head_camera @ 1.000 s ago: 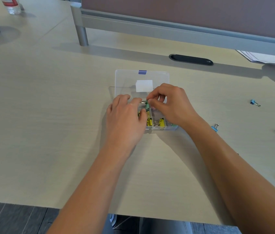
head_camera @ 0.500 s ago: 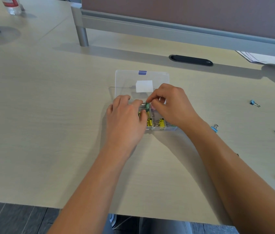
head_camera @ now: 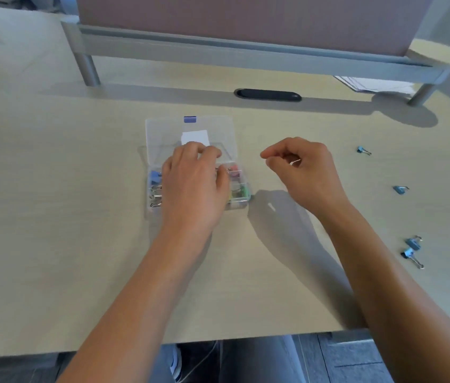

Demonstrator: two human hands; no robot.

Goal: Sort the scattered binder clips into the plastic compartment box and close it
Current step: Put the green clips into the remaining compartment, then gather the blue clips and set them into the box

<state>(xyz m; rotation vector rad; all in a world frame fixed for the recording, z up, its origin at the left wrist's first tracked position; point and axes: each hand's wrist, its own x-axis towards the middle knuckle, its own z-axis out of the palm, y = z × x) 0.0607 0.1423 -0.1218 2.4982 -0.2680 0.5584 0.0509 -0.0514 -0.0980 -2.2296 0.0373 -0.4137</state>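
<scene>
Where half a second ago your right hand [head_camera: 305, 172] pinched a green clip over the compartment box [head_camera: 241, 200], it now hangs loosely curled and empty, right of the box: clip delivered.

Left hand [head_camera: 194, 186]: flat on the box, gripping nothing visible, hiding the middle compartments.

Lid [head_camera: 218, 128]: open.

Outstanding: four blue binder clips [head_camera: 411, 243] at right.

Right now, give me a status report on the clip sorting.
Left hand resting on the open compartment box. Right hand off the box, loosely curled, nothing visibly held. Four blue binder clips loose on the desk to the right. Path clear.
</scene>
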